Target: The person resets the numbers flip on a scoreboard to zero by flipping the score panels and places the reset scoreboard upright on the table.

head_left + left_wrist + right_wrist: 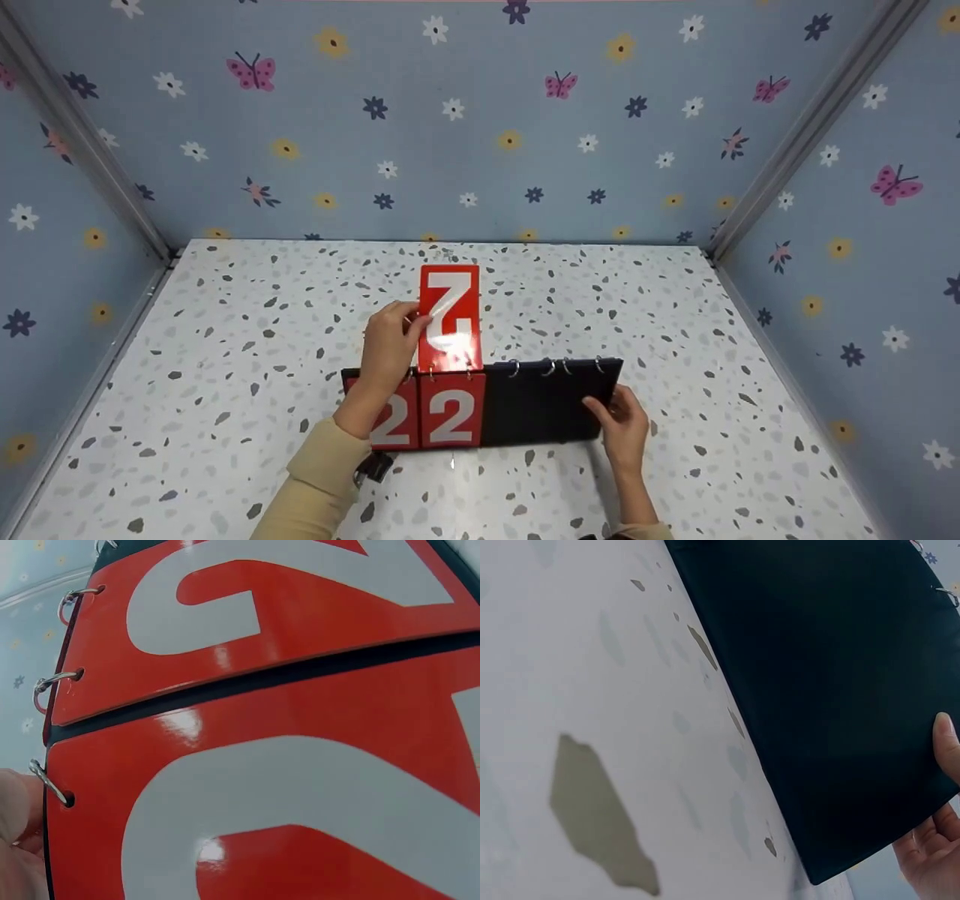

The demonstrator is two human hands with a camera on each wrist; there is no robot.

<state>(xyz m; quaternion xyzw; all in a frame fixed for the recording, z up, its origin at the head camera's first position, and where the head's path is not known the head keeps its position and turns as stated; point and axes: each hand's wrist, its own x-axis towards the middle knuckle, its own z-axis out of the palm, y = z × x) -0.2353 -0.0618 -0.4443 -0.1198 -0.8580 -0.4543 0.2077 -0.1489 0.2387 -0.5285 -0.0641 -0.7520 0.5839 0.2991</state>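
Observation:
A black flip scoreboard [544, 409] stands on the speckled table, with metal rings along its top edge. On its left half hang two red cards, each showing a white 2; my left forearm partly covers the outer card [401, 431], while the inner card [451, 412] shows fully. Above the rings, a raised red number card [465, 300] shows an upside-down white figure. My left hand [388, 337] pinches this card by its left edge. At the board's right edge, my right hand [628, 427] grips it, thumb [946, 746] on the front and fingers behind. The right half is bare black.
The white speckled table [262, 315] ends at a flowered blue back wall [480, 172], with matching walls at left and right. Under my left sleeve is a small black object [375, 466], partly hidden.

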